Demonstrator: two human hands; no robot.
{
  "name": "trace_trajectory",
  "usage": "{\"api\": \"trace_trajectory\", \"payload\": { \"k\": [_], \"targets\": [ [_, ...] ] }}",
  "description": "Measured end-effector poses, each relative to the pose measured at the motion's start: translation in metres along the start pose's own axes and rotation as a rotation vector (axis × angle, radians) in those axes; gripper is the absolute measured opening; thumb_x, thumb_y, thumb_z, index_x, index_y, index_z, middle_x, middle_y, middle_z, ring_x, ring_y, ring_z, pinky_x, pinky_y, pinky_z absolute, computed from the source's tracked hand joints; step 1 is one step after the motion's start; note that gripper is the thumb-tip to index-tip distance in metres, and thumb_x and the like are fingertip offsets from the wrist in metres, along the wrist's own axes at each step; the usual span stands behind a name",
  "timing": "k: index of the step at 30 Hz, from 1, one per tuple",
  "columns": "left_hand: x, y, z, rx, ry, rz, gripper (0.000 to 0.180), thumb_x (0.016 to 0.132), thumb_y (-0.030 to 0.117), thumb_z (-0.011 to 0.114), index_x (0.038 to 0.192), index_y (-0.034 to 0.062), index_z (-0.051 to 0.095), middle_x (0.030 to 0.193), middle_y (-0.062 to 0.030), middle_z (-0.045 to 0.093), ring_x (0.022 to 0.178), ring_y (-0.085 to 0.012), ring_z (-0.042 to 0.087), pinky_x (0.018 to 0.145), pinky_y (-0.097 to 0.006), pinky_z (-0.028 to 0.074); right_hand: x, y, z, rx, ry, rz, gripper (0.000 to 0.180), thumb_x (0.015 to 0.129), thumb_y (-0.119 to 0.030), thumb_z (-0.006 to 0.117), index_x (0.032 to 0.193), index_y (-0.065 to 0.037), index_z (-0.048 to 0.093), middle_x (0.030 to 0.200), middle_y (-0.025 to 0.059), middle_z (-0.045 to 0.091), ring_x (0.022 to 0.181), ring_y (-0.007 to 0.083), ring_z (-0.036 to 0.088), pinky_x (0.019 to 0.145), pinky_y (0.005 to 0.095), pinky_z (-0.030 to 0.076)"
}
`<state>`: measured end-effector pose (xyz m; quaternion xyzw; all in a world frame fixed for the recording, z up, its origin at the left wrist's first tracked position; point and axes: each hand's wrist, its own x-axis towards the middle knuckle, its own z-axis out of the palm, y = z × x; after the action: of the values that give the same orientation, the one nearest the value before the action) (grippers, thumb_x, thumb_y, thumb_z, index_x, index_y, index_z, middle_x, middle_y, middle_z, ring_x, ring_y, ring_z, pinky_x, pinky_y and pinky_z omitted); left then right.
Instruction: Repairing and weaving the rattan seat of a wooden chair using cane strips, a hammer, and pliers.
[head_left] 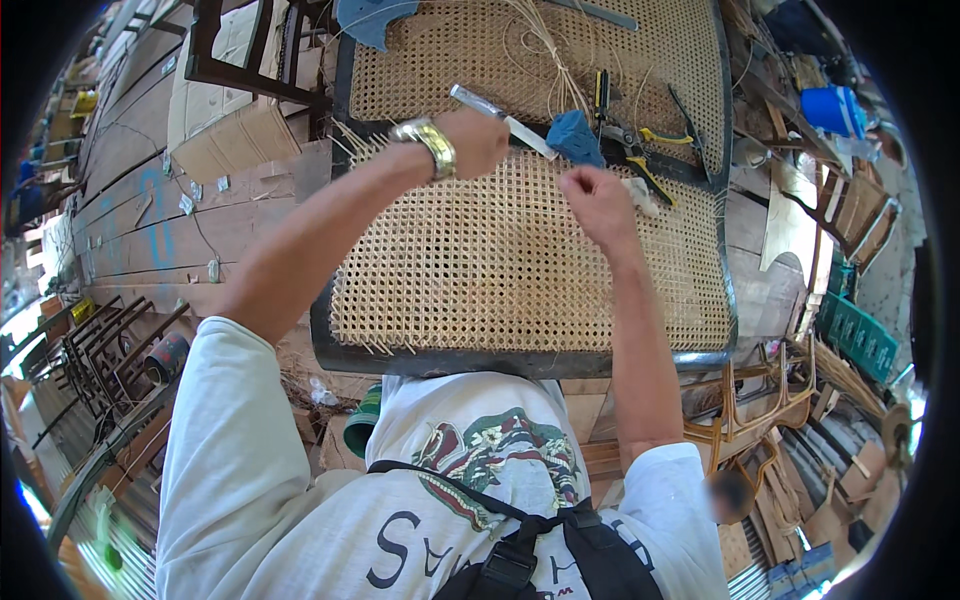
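Note:
Before me lies a dark-framed panel of woven cane [470, 270] with open holes. My left hand [475, 143], with a gold watch at its wrist, is closed above the frame's dark crossbar. A silver-handled knife-like tool [480, 102] lies just beyond it; whether the hand touches it I cannot tell. My right hand [600, 203] is closed, thumb against fingers, over the woven cane at the right. Any strand in either fist is too fine to make out. Near the right hand are a crumpled blue cloth [575, 138], a white wad [641, 197] and yellow-and-black handled pliers [652, 181].
Loose cane strands [545, 45] trail over the far part of the panel. A black-and-yellow slim tool [601, 95] sits by the cloth. Cardboard [235, 145] and a dark chair frame [235, 65] stand left. A blue bucket [833, 110] is at right; another person [730, 497] is lower right.

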<state>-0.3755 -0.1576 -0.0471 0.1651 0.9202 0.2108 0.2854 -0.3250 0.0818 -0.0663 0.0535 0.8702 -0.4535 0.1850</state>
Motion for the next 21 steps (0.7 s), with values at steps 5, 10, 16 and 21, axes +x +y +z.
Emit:
{"api": "trace_trajectory", "payload": {
  "k": [5,10,16,21],
  "targets": [
    [0.000,0.015,0.033,0.179,-0.153,0.058,0.030,0.094,0.031,0.055,0.104,0.0071,0.070,0.092,-0.0182,0.072,0.085,-0.0379,0.070,0.077,-0.049,0.054,-0.013,0.021,0.006,-0.137,-0.085,0.119,0.024,0.080,-0.028,0.068,0.080,-0.005,0.072,0.077,0.0097,0.072,0.070,0.0194,0.068,0.069,0.0330,0.053],
    [0.010,0.036,0.028,0.384,-0.254,0.011,0.028,0.089,0.024,0.057,0.104,0.0049,0.072,0.100,-0.0206,0.072,0.093,-0.0367,0.071,0.081,-0.048,0.056,-0.018,0.011,0.011,-0.211,-0.014,0.095,0.022,0.079,-0.027,0.066,0.082,-0.007,0.073,0.081,0.0123,0.073,0.075,0.0267,0.069,0.073,0.0369,0.054],
    [0.005,0.067,0.025,0.456,-0.244,0.078,0.023,0.086,0.012,0.057,0.099,0.0002,0.072,0.098,-0.0228,0.072,0.094,-0.0350,0.072,0.078,-0.045,0.059,-0.016,0.006,0.016,-0.325,-0.008,0.079,0.021,0.081,-0.027,0.066,0.085,-0.008,0.073,0.088,0.0142,0.072,0.084,0.0318,0.069,0.079,0.0413,0.053],
    [0.006,0.043,0.048,0.248,-0.257,-0.028,0.029,0.094,0.022,0.056,0.089,-0.0010,0.071,0.091,-0.0203,0.072,0.083,-0.0320,0.072,0.069,-0.041,0.059,-0.012,0.009,0.022,-0.294,-0.113,0.095,0.025,0.083,-0.032,0.068,0.086,-0.008,0.072,0.088,0.0141,0.072,0.086,0.0317,0.068,0.081,0.0419,0.053]
  ]
}}
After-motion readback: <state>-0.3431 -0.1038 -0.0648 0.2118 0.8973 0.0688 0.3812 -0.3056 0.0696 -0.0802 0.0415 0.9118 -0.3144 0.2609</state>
